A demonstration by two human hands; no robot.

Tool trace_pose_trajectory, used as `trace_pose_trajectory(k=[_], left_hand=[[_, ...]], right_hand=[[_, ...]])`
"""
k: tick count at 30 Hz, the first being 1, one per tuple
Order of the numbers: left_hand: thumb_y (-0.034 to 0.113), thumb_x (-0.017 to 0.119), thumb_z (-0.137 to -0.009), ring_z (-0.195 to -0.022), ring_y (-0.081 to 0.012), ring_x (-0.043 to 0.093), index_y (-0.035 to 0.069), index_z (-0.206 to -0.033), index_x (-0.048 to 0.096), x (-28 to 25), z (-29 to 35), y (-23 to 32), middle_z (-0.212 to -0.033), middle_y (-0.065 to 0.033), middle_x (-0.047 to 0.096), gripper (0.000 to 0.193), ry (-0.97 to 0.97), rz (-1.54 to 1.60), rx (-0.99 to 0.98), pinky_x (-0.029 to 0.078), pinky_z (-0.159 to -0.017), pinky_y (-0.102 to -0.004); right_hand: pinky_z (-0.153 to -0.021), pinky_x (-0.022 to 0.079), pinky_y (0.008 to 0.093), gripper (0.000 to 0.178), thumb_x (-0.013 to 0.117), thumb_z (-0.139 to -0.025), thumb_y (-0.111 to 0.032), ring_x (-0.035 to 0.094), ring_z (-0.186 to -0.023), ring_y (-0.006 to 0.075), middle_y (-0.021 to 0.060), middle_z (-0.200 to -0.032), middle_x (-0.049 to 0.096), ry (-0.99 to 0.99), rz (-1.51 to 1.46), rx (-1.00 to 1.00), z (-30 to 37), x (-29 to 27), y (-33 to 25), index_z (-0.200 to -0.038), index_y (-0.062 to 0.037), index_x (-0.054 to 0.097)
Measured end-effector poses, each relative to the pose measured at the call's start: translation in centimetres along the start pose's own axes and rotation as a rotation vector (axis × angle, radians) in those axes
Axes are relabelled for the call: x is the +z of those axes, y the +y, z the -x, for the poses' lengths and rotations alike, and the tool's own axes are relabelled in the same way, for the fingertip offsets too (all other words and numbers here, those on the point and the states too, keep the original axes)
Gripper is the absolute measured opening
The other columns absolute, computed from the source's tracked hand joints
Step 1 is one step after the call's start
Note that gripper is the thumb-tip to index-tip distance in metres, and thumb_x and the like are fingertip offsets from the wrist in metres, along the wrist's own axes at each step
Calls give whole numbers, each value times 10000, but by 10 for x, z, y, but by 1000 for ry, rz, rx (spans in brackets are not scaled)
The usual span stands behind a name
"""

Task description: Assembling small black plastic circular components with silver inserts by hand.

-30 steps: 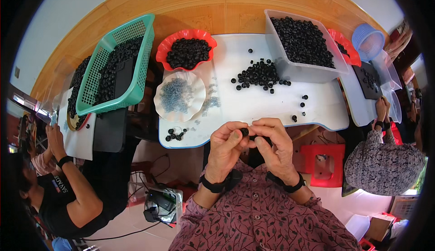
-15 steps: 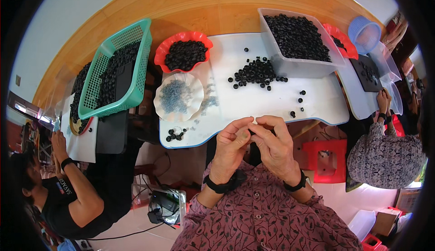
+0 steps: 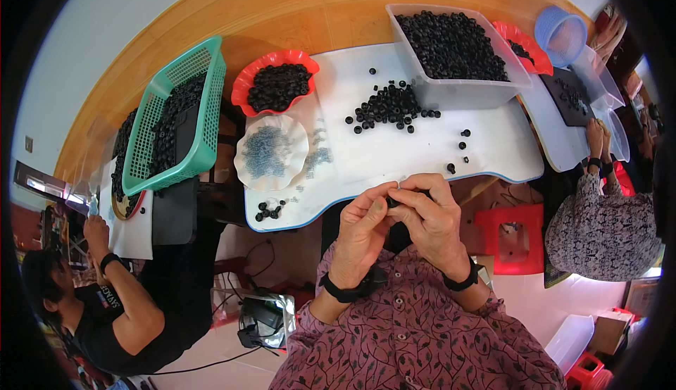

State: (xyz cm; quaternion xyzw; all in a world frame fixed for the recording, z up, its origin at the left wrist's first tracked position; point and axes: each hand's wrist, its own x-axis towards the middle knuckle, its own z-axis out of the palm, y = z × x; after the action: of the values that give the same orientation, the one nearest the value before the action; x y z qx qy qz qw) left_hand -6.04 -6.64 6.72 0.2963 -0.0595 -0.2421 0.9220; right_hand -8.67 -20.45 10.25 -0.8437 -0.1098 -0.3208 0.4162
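My left hand (image 3: 360,235) and my right hand (image 3: 431,228) meet just off the table's front edge, fingers pinched together. Between the fingertips sits a small round black part (image 3: 392,201), mostly covered by the fingers. A tiny pale piece (image 3: 398,185) shows above it at the tips; its kind is too small to tell. On the white table (image 3: 345,172) lies a heap of small black ring-like parts (image 3: 391,105). A fluted white dish (image 3: 243,168) holds many tiny grey-blue pieces. A few black parts (image 3: 270,210) lie at the table's left front corner.
A clear bin (image 3: 465,94) full of black parts stands at the back right, a red bowl (image 3: 239,84) at the back left. Further left is a green basket (image 3: 211,119). A person (image 3: 134,312) works at left, another (image 3: 598,231) at right. A red stool (image 3: 507,267) stands below.
The whole view has shifted slightly. My hands stay together, with the fingers moved a little; the black part and the pale tip piece now show more clearly.
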Motion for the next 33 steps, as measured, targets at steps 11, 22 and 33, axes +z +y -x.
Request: trace_pose_trajectory(k=[11,22,33], left_hand=[[29,675,-895,-837,-78,573,-19,-988,678,4,-2,-10,-932,-30,666,104,178,-347,312,449,-750,-210],[35,678,-896,-822,-79,576,-18,-953,679,10,-5,-15,-908,-31,666,78,202,-377,336,455,-752,-215],[90,676,-913,-757,-62,574,-4,-933,677,19,-6,-17,-876,-27,672,96,262,-224,220,468,-690,-209]], right_hand=[[-716,472,338,291,772,-663,8,588,-829,243,67,-906,630,21,13,8,2,-6,6,-940,-45,702],[-624,519,314,312,783,-668,40,626,-787,239,92,-901,649,47,-132,83,5,-9,12,-955,-32,687],[-613,524,309,292,781,-664,47,629,-780,232,90,-894,649,84,-53,19,9,-7,19,-929,-35,691]])
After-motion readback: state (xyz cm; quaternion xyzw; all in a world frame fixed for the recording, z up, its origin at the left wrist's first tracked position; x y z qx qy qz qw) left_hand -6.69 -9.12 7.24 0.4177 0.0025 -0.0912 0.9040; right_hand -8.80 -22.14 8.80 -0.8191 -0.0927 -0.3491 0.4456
